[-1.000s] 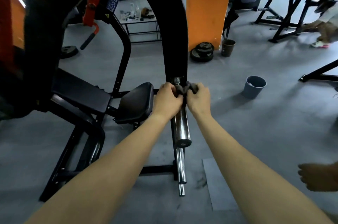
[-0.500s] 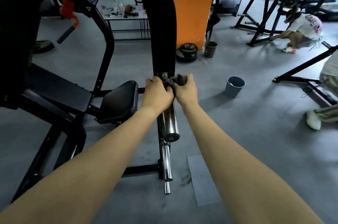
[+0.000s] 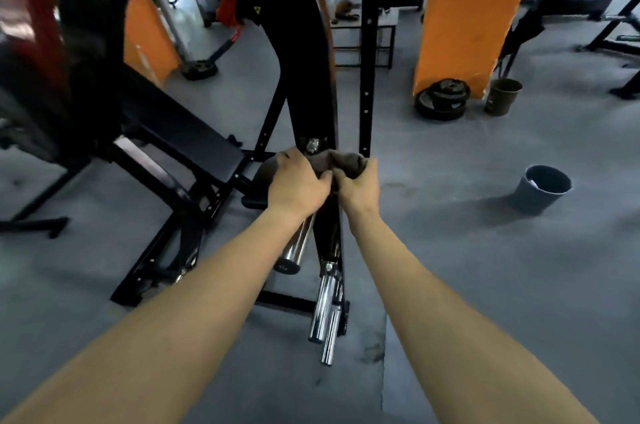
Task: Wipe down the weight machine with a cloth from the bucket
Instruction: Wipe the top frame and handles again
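Cloth — gripped by left hand, right hand

A gym: a black weight machine with a padded bench, stacked weight plates by an orange pillar, grey rubber floor.

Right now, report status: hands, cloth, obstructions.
Hands: left hand and right hand both grip the cloth. Cloth bunched against the machine arm, at the top of the chrome peg. Nothing blocking the hands; grey bucket on floor, off right.
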Tool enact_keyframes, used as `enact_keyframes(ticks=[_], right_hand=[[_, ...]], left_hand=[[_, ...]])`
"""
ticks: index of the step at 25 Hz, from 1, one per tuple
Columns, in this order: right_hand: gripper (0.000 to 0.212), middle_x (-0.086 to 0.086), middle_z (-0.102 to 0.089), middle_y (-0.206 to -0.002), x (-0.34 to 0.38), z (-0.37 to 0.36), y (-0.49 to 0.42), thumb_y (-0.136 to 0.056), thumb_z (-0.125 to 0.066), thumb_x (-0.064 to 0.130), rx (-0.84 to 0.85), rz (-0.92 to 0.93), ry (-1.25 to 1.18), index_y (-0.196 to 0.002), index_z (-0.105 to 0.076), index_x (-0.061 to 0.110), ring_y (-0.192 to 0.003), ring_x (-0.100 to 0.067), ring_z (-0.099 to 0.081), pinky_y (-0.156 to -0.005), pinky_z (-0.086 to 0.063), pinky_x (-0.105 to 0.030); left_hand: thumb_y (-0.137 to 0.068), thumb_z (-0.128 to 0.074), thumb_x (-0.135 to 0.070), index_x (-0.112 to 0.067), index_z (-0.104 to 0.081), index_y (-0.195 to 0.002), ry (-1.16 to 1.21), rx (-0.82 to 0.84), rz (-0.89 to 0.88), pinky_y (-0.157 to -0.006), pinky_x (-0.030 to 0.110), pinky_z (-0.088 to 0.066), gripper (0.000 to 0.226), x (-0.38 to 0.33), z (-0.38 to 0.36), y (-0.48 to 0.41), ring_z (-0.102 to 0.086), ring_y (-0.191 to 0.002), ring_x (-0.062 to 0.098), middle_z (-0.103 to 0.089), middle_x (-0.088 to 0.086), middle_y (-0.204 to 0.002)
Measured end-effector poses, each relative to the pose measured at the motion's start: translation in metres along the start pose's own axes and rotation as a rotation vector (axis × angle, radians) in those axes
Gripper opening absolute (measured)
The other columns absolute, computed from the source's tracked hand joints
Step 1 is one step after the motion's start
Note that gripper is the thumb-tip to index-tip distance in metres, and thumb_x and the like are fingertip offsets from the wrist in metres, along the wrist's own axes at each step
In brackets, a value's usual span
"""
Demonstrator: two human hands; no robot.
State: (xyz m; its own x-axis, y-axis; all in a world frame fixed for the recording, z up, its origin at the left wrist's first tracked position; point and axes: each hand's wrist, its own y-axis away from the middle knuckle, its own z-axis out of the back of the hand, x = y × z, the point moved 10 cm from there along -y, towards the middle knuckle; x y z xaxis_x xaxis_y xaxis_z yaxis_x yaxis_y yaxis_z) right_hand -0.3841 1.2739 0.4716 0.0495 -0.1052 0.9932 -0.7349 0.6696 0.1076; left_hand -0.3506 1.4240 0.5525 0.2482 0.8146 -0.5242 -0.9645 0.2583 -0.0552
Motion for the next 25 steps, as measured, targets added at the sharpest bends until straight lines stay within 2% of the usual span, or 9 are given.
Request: enact_keyframes(ticks=[3, 6, 7, 9, 12, 14, 17, 21, 25], right_hand=[[0.05, -0.015, -0.063, -0.122, -0.044, 0.001, -0.01, -0.087, -0.075, 0.015, 0.003, -0.214, 0.014, -0.125, -0.042, 0.01, -0.113, -0.031, -0.065, -0.1, -0.054, -0.05], [0.093, -0.022, -0.063, -0.125, -0.092, -0.007, -0.006, -0.075, -0.079, 0.028, 0.02, -0.438, -0.073, -0.146, -0.022, 0.007, -0.108, -0.04, -0.067, -0.093, -0.057, -0.055], [0.091, -0.021, -0.066, -0.122, -0.088, -0.016, 0.003, -0.072, -0.077, 0.031, 0.063, -0.469, -0.16, -0.146, -0.028, 0.007, -0.103, -0.038, -0.07, -0.087, -0.06, -0.051], [0.064, -0.018, -0.071, -0.114, -0.064, -0.029, 0.012, -0.076, -0.072, 0.027, 0.099, -0.426, -0.332, -0.133, -0.051, 0.009, -0.098, -0.031, -0.073, -0.079, -0.063, -0.041], [0.045, -0.011, -0.068, -0.111, -0.043, -0.03, 0.016, -0.084, -0.064, 0.012, 0.058, -0.307, -0.365, -0.125, -0.046, 0.012, -0.104, -0.026, -0.07, -0.094, -0.059, -0.045], [0.045, -0.012, -0.062, -0.11, -0.061, -0.03, 0.017, -0.09, -0.05, -0.001, 0.035, -0.369, -0.309, -0.131, -0.037, 0.01, -0.102, -0.029, -0.065, -0.094, -0.056, -0.045], [0.039, -0.019, -0.066, -0.112, -0.083, -0.042, 0.027, -0.095, -0.046, -0.009, 0.073, -0.588, -0.47, -0.133, -0.053, -0.001, -0.087, -0.026, -0.064, -0.075, -0.057, -0.039], [0.025, -0.023, -0.071, -0.107, -0.079, -0.035, 0.03, -0.088, -0.056, -0.01, -0.011, -0.588, -0.568, -0.11, -0.064, -0.001, -0.096, -0.035, -0.072, -0.087, -0.061, -0.05], [0.036, -0.025, -0.069, -0.113, -0.077, -0.037, 0.02, -0.087, -0.056, -0.016, 0.027, -0.592, -0.57, -0.121, -0.059, -0.004, -0.097, -0.031, -0.07, -0.086, -0.061, -0.047]], left_hand=[[-0.088, -0.071, -0.046, -0.015, -0.048, -0.123, -0.025, -0.048, 0.026, -0.09, 0.044, -0.054, 0.052, -0.003, 0.001, 0.016, -0.059, -0.112, 0.034, -0.043, 0.011, -0.131], [-0.091, -0.07, -0.046, -0.012, -0.047, -0.121, -0.057, -0.074, 0.046, -0.086, 0.046, -0.055, 0.051, -0.004, 0.005, 0.025, -0.06, -0.105, 0.033, -0.044, 0.01, -0.126], [-0.093, -0.067, -0.045, -0.009, -0.047, -0.123, -0.06, -0.075, 0.07, -0.088, 0.046, -0.054, 0.051, -0.003, 0.006, 0.025, -0.061, -0.106, 0.034, -0.045, 0.012, -0.128], [-0.097, -0.061, -0.044, -0.007, -0.051, -0.128, -0.063, -0.067, 0.116, -0.091, 0.045, -0.052, 0.05, 0.001, 0.007, 0.023, -0.06, -0.112, 0.035, -0.05, 0.014, -0.13], [-0.099, -0.061, -0.037, -0.006, -0.057, -0.126, -0.071, -0.074, 0.11, -0.089, 0.041, -0.049, 0.042, 0.002, 0.007, 0.024, -0.06, -0.114, 0.033, -0.056, 0.014, -0.128], [-0.096, -0.066, -0.034, -0.006, -0.055, -0.126, -0.131, -0.078, 0.083, -0.086, 0.039, -0.048, 0.042, 0.001, 0.003, 0.028, -0.061, -0.112, 0.032, -0.056, 0.013, -0.127], [-0.091, -0.074, -0.029, -0.006, -0.05, -0.131, -0.221, -0.077, 0.046, -0.088, 0.039, -0.051, 0.051, -0.002, -0.004, 0.03, -0.061, -0.112, 0.033, -0.053, 0.014, -0.132], [-0.086, -0.078, -0.031, -0.008, -0.053, -0.128, -0.244, -0.101, 0.036, -0.083, 0.04, -0.052, 0.054, 0.0, 0.0, 0.027, -0.062, -0.107, 0.032, -0.055, 0.012, -0.13], [-0.087, -0.076, -0.035, -0.009, -0.054, -0.126, -0.323, -0.11, -0.001, -0.076, 0.035, -0.047, 0.051, -0.003, -0.002, 0.028, -0.063, -0.104, 0.031, -0.056, 0.011, -0.127]])
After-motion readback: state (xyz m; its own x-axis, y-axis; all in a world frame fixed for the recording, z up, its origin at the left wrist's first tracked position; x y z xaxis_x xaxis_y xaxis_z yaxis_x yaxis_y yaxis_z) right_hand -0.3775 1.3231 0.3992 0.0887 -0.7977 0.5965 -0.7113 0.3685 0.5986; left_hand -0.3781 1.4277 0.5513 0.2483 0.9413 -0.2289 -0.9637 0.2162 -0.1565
